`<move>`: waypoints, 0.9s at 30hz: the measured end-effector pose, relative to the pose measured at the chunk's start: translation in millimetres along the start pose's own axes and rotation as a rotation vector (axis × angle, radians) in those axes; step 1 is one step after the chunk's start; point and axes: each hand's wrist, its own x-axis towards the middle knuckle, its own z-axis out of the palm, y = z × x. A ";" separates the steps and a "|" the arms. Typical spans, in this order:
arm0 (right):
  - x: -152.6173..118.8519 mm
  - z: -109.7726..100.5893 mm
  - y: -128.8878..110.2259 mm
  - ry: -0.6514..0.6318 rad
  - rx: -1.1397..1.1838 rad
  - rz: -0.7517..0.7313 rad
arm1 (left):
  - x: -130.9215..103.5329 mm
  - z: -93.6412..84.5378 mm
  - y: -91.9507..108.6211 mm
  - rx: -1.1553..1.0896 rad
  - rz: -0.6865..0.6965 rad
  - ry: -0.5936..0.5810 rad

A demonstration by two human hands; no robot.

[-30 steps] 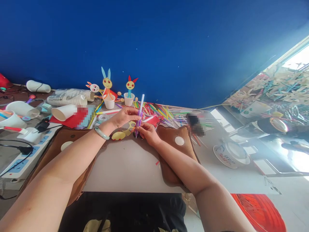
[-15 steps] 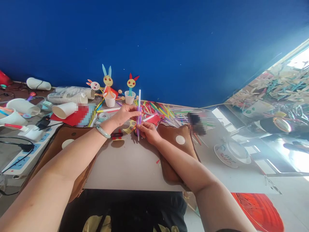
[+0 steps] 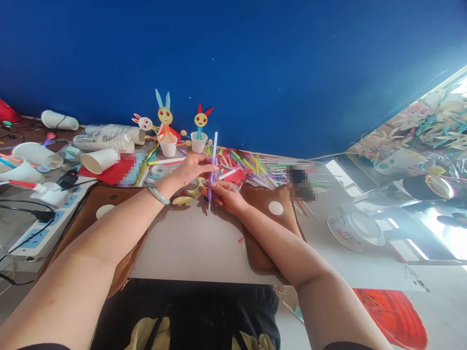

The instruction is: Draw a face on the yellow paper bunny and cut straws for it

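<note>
Upright over the table's middle stands a small bundle of purple and whitish drinking straws [image 3: 215, 145]. My left hand [image 3: 195, 168] pinches it about halfway up, and my right hand [image 3: 227, 195] grips it lower down with fingertips and thumb. The bundle's lower end pokes out below my right hand; how many straws it holds I cannot tell. Behind it, a rabbit figure with red ears [image 3: 200, 119] stands in a white paper cup [image 3: 199, 143]. A taller rabbit with blue ears [image 3: 165, 115] is to its left, and cut yellow paper [image 3: 182, 200] lies near my left wrist.
Many loose coloured straws [image 3: 262, 165] are heaped along the wall. Two brown cushions [image 3: 268, 243] flank the table's front. At left are a power strip [image 3: 34, 240], stacked paper cups [image 3: 105, 141] and a red sheet [image 3: 126, 165]. A plate [image 3: 345, 233] sits at right.
Both hands keep hold of the straws, which now lean slightly more to the right at the top. The whole view has shifted a little.
</note>
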 end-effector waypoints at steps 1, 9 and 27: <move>-0.2 0.4 -0.6 0.002 -0.008 -0.003 | -0.5 0.4 0.6 0.003 0.000 -0.012; -0.1 0.7 -1.9 0.046 -0.031 -0.027 | -0.3 -1.5 -0.4 -0.003 -0.023 -0.079; 0.9 -1.3 1.6 0.057 0.000 -0.051 | 1.1 2.8 -1.5 0.007 -0.042 0.077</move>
